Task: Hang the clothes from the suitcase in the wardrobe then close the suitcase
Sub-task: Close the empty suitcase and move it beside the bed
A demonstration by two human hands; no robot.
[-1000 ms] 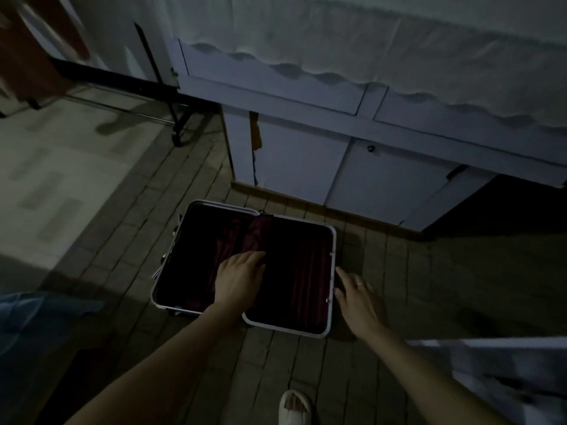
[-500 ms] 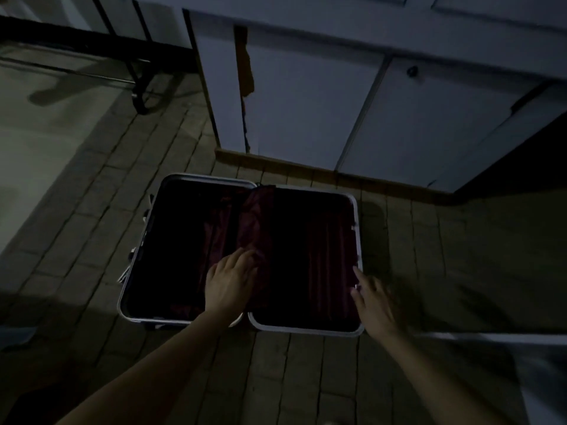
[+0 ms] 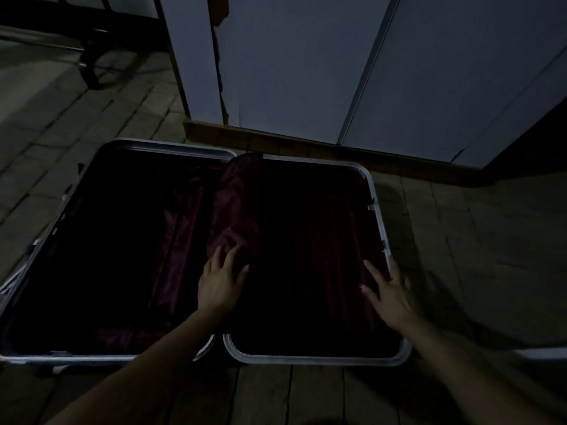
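The suitcase (image 3: 376, 191) lies flat open on the floor, two silver-framed halves side by side with dark red lining. I see no clothes in it, though the inside is very dark. My left hand (image 3: 219, 282) rests with spread fingers on the loose red lining flap (image 3: 236, 210) at the hinge between the halves. My right hand (image 3: 388, 291), fingers straight, lies over the right half at its right rim. The white wardrobe (image 3: 291, 62) stands just behind the suitcase, its doors closed as far as they show.
The floor (image 3: 475, 240) is of dull brick-like tiles. A dark metal frame with a foot (image 3: 90, 75) stands at the back left. A pale edge of some object (image 3: 540, 352) shows at the right.
The view has dropped closer to the suitcase. My right hand has moved from the floor beside the case onto its right rim. My left hand stays on the lining at the hinge.
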